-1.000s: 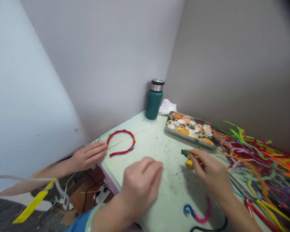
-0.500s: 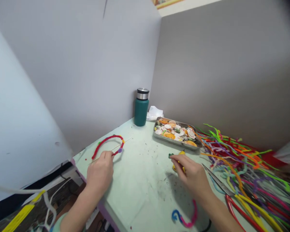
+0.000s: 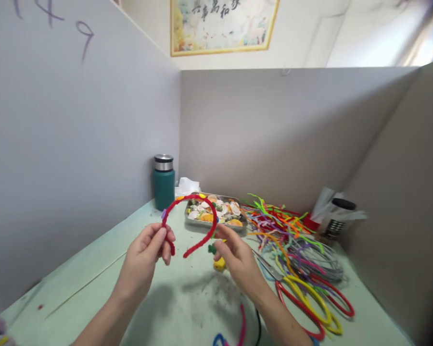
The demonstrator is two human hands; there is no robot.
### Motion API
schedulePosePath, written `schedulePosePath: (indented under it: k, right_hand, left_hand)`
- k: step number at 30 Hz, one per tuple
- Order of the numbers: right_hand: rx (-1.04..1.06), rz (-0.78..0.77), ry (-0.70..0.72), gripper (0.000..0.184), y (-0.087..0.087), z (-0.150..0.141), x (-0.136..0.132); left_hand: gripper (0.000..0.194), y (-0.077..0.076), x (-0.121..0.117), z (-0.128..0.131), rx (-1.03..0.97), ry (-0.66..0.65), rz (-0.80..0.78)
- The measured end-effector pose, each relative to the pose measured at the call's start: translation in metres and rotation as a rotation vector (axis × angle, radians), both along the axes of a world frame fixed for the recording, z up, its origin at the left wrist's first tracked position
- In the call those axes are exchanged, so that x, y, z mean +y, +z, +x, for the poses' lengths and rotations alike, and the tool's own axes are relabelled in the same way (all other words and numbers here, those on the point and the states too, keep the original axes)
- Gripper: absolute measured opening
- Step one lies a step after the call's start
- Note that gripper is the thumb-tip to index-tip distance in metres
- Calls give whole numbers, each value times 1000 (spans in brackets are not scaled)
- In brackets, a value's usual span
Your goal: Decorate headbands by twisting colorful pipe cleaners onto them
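Note:
A red fuzzy hoop, open at the bottom like a headband, is held up over the table with small yellow, purple, blue and green spots along it. My left hand pinches its left end between thumb and fingers. Beside its right side is my right hand, thumb and fingers apart, the fingertips close to or touching the hoop. A small green fuzzy piece shows at the right thumb; whether it is held or lies on the table I cannot tell. Partly behind that hand sits a yellow object.
A metal tray of shells and a green bottle stand behind. Right are scissors, piled pipe cleaners and a dark-lidded container. A thin stick lies left; a pink-and-blue curl is in front.
The red hoop has been lifted and turned in my left hand. My right hand has come in beside it and its fingers have spread. The view has swung right and up.

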State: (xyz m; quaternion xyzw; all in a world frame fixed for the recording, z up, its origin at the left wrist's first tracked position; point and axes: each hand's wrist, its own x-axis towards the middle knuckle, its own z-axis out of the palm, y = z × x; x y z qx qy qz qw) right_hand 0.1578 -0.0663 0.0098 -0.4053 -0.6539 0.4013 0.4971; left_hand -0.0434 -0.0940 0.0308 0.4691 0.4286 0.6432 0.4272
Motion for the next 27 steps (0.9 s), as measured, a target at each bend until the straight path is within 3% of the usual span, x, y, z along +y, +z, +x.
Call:
schedulePosePath:
  k: [5, 10, 13, 16, 20, 27]
  right_hand:
    - [202, -85, -47, 22, -1, 7, 15]
    - [244, -67, -156, 27, -5, 23, 30]
    - [295, -114, -173, 36, -7, 28, 34]
    - [372, -265, -143, 44, -10, 26, 34]
    - [364, -402, -37, 34, -16, 20, 32]
    - [389, -308, -94, 33, -15, 21, 34]
  left_hand:
    - [17, -2, 42, 31, -212, -219, -87]
    - [29, -16, 59, 44, -163, -289, -196]
    - [30, -27, 65, 44, -182, -317, -222]
    - [27, -36, 68, 42, -264, -308, -248]
    - [25, -41, 68, 41, -321, -294, -279]
    - [34, -40, 60, 47, -213, -375, -262]
